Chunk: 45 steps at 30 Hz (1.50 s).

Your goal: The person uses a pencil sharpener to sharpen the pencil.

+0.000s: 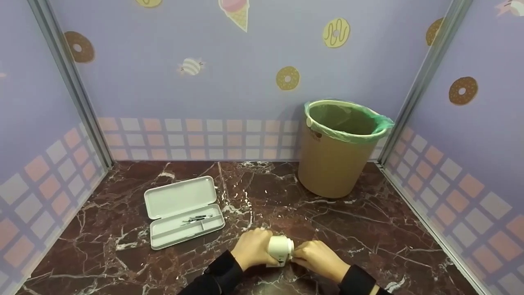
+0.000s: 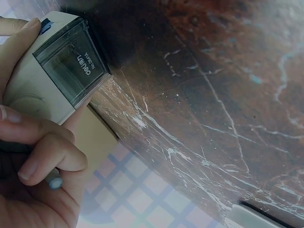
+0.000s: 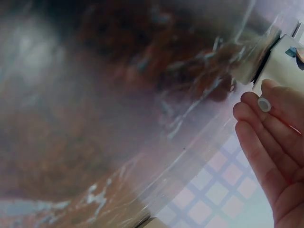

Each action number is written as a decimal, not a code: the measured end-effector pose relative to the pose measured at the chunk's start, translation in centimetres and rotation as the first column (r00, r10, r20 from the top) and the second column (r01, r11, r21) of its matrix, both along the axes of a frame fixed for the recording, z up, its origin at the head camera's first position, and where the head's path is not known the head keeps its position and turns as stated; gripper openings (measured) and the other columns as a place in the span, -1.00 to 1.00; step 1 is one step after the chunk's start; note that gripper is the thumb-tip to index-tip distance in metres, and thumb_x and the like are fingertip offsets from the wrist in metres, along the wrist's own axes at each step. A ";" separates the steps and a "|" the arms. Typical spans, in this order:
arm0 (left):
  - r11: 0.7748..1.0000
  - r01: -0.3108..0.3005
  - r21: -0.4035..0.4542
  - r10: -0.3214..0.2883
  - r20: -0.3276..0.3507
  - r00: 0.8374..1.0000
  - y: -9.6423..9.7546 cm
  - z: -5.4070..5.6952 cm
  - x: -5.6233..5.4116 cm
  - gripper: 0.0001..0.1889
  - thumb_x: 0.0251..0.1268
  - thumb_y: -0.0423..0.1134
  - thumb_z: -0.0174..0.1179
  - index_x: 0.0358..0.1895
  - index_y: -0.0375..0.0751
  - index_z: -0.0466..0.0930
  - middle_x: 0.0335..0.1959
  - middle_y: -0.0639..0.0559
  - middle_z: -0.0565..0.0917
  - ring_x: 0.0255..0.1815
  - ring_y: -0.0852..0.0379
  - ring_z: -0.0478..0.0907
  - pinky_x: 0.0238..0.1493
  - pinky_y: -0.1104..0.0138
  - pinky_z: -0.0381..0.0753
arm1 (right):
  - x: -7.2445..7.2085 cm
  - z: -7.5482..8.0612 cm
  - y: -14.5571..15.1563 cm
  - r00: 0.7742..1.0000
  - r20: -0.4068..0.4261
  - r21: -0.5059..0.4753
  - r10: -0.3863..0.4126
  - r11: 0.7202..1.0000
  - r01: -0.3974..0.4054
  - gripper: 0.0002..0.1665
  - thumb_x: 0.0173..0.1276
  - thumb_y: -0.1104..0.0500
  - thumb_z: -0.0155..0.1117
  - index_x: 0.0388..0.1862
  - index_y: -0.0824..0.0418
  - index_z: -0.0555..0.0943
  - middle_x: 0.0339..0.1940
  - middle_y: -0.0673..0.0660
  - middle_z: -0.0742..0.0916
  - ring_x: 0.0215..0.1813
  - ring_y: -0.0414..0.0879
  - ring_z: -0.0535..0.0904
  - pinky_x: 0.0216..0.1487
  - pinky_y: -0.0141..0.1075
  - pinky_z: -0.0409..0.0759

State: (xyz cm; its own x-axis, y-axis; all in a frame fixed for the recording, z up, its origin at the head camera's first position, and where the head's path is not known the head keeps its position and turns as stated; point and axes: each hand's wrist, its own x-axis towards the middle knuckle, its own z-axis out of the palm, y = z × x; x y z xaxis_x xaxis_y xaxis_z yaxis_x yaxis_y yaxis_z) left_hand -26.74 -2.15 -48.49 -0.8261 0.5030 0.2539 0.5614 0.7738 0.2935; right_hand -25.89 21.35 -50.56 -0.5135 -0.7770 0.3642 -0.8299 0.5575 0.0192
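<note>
A white pencil sharpener (image 1: pixel 279 247), its clear drawer visible in the left wrist view, lies on the table near the front. My left hand (image 1: pixel 254 247) grips its body from the left side. Close by its round end, my right hand (image 1: pixel 317 259) pinches a slim pencil-like stick (image 2: pixel 54 180) between thumb and curled fingers. Only a pale, round end (image 3: pixel 264 105) of this stick shows; the fingers hide the rest. From these views I cannot tell whether its other end sits inside the sharpener.
An open white pencil case (image 1: pixel 180 196) with a few pens (image 1: pixel 198 219) in it lies to the left. At the back right stands a tan waste bin (image 1: pixel 333 164) with a green liner. Small pale bits are scattered on the dark marbled table (image 1: pixel 389 229).
</note>
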 end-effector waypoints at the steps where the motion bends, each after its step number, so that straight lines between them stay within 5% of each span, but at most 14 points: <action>1: 1.000 0.000 -0.001 0.000 -0.001 1.000 0.0 0.0 0.0 -0.45 -0.43 0.07 0.68 -0.35 -0.13 0.65 -0.47 0.04 0.70 -0.50 0.19 0.55 -0.46 0.36 0.56 | 0.1 0.0 0.0 1.000 0.003 0.000 0.005 1.000 -0.005 -0.99 0.27 0.15 0.47 -0.34 0.05 0.79 -0.43 -0.09 0.81 -0.40 -0.31 0.71 -0.37 -0.49 0.60; 20: 1.000 0.008 0.002 -0.008 -0.014 1.000 -0.2 0.3 0.1 -0.47 -0.43 0.02 0.69 -0.34 -0.13 0.65 -0.47 0.06 0.70 -0.49 0.16 0.57 -0.47 0.34 0.56 | 1.9 1.0 0.1 0.996 -0.066 -0.051 0.065 0.996 -0.068 -0.81 0.22 0.14 0.51 -0.49 0.01 0.64 -0.56 -0.17 0.68 -0.52 -0.42 0.52 -0.48 -0.57 0.40; 35: 0.999 -0.016 -0.047 0.016 -0.016 1.000 0.5 0.6 0.2 -0.51 -0.45 0.00 0.66 -0.40 -0.11 0.63 -0.50 0.07 0.66 -0.52 0.14 0.56 -0.50 0.33 0.53 | 2.7 1.8 0.4 0.997 -0.044 -0.058 0.065 0.996 -0.068 -0.74 0.19 0.19 0.52 -0.53 0.03 0.57 -0.59 -0.17 0.64 -0.53 -0.46 0.37 -0.48 -0.62 0.27; 45: 0.998 -0.015 -0.068 0.014 -0.011 1.000 0.5 0.8 0.1 -0.50 -0.49 0.00 0.69 -0.43 -0.12 0.64 -0.48 0.05 0.69 -0.51 0.11 0.61 -0.48 0.31 0.59 | 3.3 2.5 0.5 0.993 -0.081 -0.092 0.088 0.991 -0.096 -0.83 0.18 0.20 0.53 -0.44 0.02 0.66 -0.40 -0.16 0.81 -0.37 -0.35 0.71 -0.36 -0.57 0.56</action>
